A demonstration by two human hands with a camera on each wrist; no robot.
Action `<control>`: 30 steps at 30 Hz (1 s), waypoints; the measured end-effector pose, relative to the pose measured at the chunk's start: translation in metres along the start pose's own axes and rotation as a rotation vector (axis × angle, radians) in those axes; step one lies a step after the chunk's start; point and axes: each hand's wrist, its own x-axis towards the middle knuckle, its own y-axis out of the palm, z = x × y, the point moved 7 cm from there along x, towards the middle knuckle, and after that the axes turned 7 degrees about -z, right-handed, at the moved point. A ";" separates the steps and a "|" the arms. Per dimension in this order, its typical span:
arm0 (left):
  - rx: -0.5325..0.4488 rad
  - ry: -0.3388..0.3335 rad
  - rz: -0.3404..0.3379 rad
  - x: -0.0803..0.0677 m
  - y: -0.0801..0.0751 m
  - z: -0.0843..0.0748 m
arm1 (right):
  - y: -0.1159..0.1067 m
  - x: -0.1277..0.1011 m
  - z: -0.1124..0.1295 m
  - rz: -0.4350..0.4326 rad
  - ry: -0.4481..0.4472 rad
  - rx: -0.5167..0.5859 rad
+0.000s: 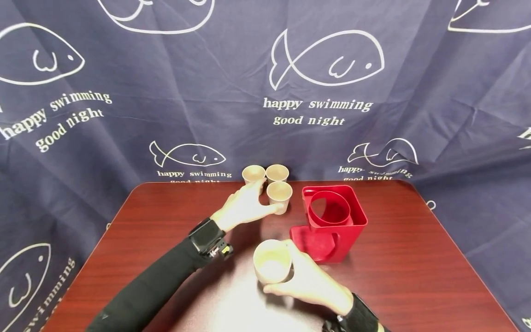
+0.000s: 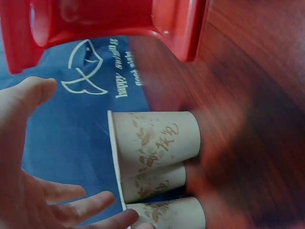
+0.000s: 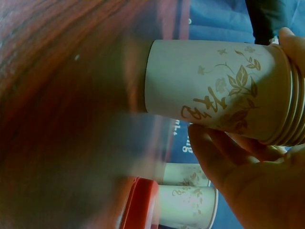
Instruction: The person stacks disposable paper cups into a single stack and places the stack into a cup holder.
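Observation:
At the back of the table, three paper cups stand upright in a close group: a front cup [image 1: 280, 193], a back left cup [image 1: 253, 174] and a back right cup [image 1: 277, 173]. My left hand [image 1: 244, 205] reaches around the left side of the front cup, thumb and fingers spread apart. Printed leaves show on these cups [image 2: 157, 140] in the left wrist view; whether the fingertips touch them, I cannot tell. Nearer to me, my right hand [image 1: 311, 279] grips a stack of nested paper cups [image 3: 209, 88], its several rims visible in the right wrist view.
A red plastic stand [image 1: 348, 240] with a round ring [image 1: 329, 207] at its top is right of the cups, just beyond my right hand. The brown table [image 1: 415, 258] ends at a blue cloth [image 1: 232, 92] printed with fish.

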 end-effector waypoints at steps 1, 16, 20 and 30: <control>-0.001 -0.005 0.010 0.002 0.002 0.001 | 0.000 0.000 0.000 0.001 0.001 0.001; 0.046 -0.036 0.019 0.030 0.028 0.012 | 0.000 0.001 0.000 0.016 -0.004 0.014; 0.036 -0.003 0.003 0.030 0.035 0.015 | -0.001 0.001 0.002 0.016 -0.018 0.017; -0.001 0.026 -0.030 0.033 0.041 0.011 | -0.002 0.001 0.001 0.014 -0.029 0.013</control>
